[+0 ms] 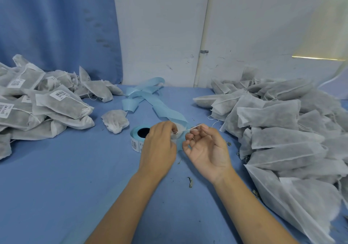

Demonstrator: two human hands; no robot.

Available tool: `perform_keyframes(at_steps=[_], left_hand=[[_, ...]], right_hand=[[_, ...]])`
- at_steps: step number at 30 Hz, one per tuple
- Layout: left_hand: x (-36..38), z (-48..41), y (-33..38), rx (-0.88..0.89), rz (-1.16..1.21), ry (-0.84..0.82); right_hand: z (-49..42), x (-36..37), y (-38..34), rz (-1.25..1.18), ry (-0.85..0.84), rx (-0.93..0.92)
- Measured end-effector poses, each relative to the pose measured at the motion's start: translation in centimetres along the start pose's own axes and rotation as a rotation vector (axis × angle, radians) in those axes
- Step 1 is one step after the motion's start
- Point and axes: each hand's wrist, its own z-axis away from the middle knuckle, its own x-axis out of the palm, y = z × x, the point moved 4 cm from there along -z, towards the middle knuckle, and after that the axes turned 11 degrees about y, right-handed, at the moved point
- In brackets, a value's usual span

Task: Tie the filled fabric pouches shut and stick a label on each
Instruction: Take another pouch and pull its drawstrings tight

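Note:
My left hand point(160, 145) grips the gathered neck of a small white fabric pouch point(179, 128), which is mostly hidden behind its fingers. My right hand point(205, 147), palm up with fingers curled, pinches the pouch's white drawstring point(194, 128) and holds it taut to the right of the neck. Just behind my left hand lies a roll of barcode labels point(137, 138) on blue backing, partly covered by the hand. A heap of unlabelled filled pouches point(282, 130) lies on the right. A heap of labelled pouches point(47, 106) lies on the left.
The blue table point(75, 177) carries a loose strip of spent blue label backing point(146, 96) trailing toward the wall. A single crumpled white pouch point(115, 120) sits left of the roll. Small dried leaf bits point(190, 182) lie near my right wrist. A blue curtain hangs at back left.

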Motion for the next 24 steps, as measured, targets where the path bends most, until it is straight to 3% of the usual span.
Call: perform_keyframes(at_steps=[4,9,17,24], left_hand=[[-0.3,0.2,-0.3,-0.102,0.069,0.084],[-1.2,-0.5,-0.5,-0.312,0.322,0.292],[-2.0,-0.7,-0.2,-0.293,0.497,0.419],[-3.1,-0.8,0.7,-0.285,0.574,0.57]], right_hand=[[0.0,0.0,0.2,0.032,-0.007,-0.011],[-0.2,-0.2,0.0,0.071,0.008,-0.029],[-0.3,-0.4,0.1,0.245,0.076,-0.147],[-0.2,-0.1,0.3,0.465,0.179,-0.363]])
